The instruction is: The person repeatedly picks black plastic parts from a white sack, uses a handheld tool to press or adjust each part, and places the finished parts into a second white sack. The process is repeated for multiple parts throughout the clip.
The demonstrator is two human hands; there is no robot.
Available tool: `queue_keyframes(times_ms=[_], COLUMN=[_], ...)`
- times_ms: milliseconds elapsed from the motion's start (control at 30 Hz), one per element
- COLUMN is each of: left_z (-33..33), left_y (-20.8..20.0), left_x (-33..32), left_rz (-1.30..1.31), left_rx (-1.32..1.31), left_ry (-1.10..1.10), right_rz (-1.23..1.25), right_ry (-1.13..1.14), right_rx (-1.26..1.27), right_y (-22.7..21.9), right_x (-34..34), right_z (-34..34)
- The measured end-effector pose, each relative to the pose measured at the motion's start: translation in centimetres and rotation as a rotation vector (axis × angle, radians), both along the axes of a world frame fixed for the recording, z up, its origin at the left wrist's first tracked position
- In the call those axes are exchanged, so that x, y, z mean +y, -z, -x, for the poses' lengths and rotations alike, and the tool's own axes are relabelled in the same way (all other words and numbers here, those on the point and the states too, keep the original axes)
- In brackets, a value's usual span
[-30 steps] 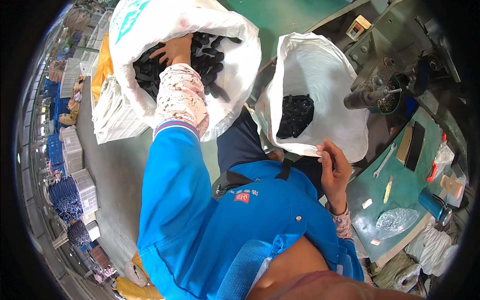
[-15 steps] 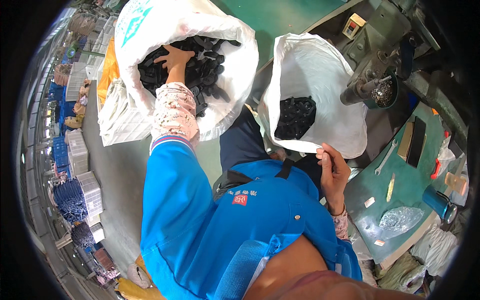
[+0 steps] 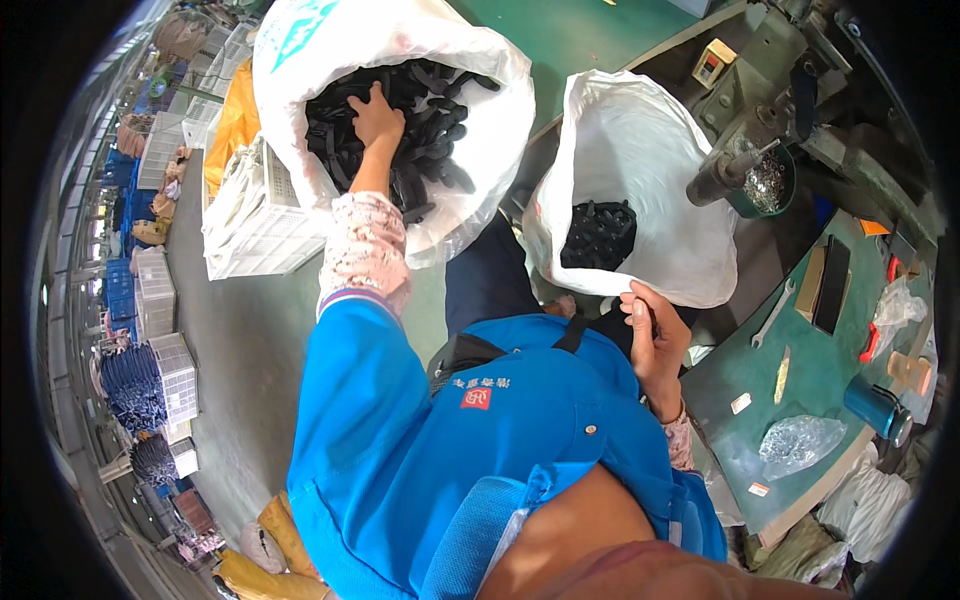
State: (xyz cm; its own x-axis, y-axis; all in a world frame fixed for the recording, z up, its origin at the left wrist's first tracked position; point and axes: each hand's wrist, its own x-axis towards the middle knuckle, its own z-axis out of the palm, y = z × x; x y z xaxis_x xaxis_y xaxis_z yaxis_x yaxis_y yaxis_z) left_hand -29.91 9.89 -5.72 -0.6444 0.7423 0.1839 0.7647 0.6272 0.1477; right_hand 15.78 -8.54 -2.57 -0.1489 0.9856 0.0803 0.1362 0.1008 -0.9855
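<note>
My left hand [image 3: 378,122] is inside a large white woven sack [image 3: 490,75], over a heap of small, elongated black parts [image 3: 430,135]. Its visible fingers are apart, and I make out no part held in them. A second white sack [image 3: 685,200] stands to the right with its mouth wide, a smaller pile of black parts [image 3: 598,235] lying at its bottom. At this sack's near rim, my right hand [image 3: 655,350] has its thumb and fingertips closed on the edge. A dark spot shows between its fingers; I cannot tell what it is.
A machine [image 3: 760,120] with a cup of metal shavings [image 3: 768,180] rises at the right. A wrench [image 3: 772,312], a clear plastic bag [image 3: 803,440] and a blue flask [image 3: 875,405] lie on the green table. White crates [image 3: 265,235] stand at the left.
My left hand has shifted on the heap and its fingers are less widely spread. The sacks sit slightly further right in view. My right hand remains at the sack's rim.
</note>
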Motion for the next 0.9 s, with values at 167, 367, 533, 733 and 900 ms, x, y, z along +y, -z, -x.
queue_keyframes(times_ms=[167,367,533,733,900], left_z=[-2.0,-1.9,-1.5,-1.6,-3.7], left_y=[1.5,0.0,-0.2,1.3,1.2], left_x=[-1.2,0.9,2.8,0.4,-3.5], left_rz=[0.138,0.164,0.283,0.269,0.189], left_rx=[0.102,-0.058,-0.058,0.117,0.220], left_ry=[0.215,0.098,0.017,0.185,0.466], right_rz=[-0.013,0.002,0.024,0.068,0.028], right_ry=[0.010,0.014,0.033,0.072,0.010], right_rx=[0.002,-0.095,-0.086,-0.055,-0.043], right_y=[0.4,0.2,0.1,0.4,0.6], right_x=[-0.2,-0.9,-1.6,-2.4,-1.9], right_z=[0.4,-0.2,-0.2,0.5,1.1])
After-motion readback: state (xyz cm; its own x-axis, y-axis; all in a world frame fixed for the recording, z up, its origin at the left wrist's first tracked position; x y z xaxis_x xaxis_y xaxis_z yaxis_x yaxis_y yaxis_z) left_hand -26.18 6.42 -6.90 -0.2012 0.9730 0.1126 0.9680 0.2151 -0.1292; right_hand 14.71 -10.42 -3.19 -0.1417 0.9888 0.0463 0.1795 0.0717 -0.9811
